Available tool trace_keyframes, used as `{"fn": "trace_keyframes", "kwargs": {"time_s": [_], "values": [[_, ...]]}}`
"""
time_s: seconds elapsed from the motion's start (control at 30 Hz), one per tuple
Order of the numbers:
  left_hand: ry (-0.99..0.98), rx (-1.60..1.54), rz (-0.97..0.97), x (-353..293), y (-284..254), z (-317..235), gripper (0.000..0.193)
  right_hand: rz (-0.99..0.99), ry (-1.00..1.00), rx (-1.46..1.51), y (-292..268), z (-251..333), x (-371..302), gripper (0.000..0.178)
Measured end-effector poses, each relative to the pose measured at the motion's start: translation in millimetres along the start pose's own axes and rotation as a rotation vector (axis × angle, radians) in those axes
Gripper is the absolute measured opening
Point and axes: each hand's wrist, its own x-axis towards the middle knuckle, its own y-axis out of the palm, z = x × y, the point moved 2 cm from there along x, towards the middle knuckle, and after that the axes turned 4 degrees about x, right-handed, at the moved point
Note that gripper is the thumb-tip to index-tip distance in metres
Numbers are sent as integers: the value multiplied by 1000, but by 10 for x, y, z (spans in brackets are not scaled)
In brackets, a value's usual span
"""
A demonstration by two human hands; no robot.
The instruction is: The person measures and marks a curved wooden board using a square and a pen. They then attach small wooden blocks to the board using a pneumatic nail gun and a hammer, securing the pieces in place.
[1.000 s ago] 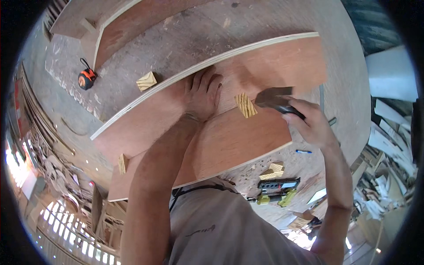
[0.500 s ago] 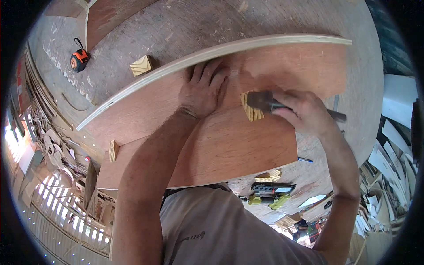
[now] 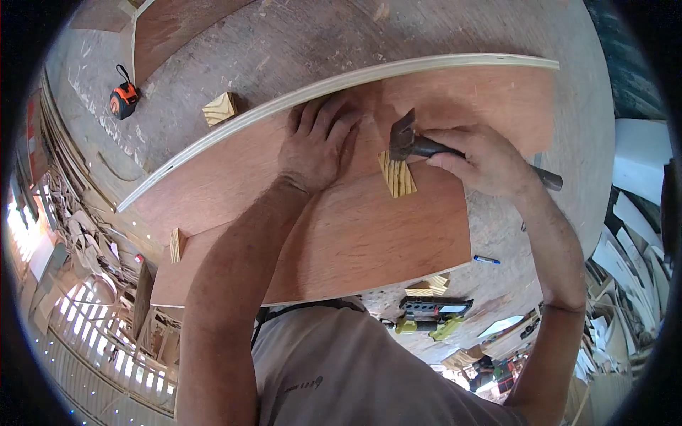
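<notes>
My right hand [image 3: 484,160] is wrapped round the dark handle of a hammer [image 3: 403,139]. The hammer's head is at the upper end of a grooved wedge-shaped wood block [image 3: 398,177], which sits at the joint of two plywood pieces. One is a long panel [image 3: 469,103] with a curved pale edge; the other is a flat board [image 3: 376,238] nearer me. My left hand [image 3: 312,149] lies with fingers apart against the panel, left of the block, its fingertips in shadow under the curved edge. A second wood block [image 3: 177,245] stands at the joint's left end.
Beyond the curved edge, a loose wood block [image 3: 219,108] and an orange-black tape measure [image 3: 123,99] lie on the worn table [image 3: 312,39]. A blue pen [image 3: 487,260], wood scraps [image 3: 428,286] and a green-black nail gun [image 3: 433,316] are near my right side. Another plywood assembly [image 3: 177,32] stands far left.
The hammer head has tilted upward and shifted slightly left and up over the block. My left hand stays on the panel, and the whole scene has slid slightly left.
</notes>
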Motion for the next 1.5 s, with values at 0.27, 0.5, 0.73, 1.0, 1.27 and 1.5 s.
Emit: {"fn": "trace_keyframes", "kwargs": {"time_s": [0.27, 0.5, 0.73, 1.0, 1.27, 1.5], "values": [[-8, -9, -13, -17, 16, 28, 37, 121, 62, -147, 31, 89, -23, 40], [-22, -5, -10, -35, 40, 31, 35, 56, 65, 146, -5, 72, -21, 38], [-30, 2, 16, -40, 37, 27, 35, 41, 49, 14, -10, 148, -22, 35], [-46, 40, 35, -41, 36, 25, 33, -160, -41, 333, -105, 129, -339, 36], [-21, 17, -1, -28, 25, -16, 35, 171, 69, -82, 40, 130, 137, 31], [-25, 32, -23, -16, 31, 34, 32, 82, 48, 236, -100, 194, 110, 34]]}}
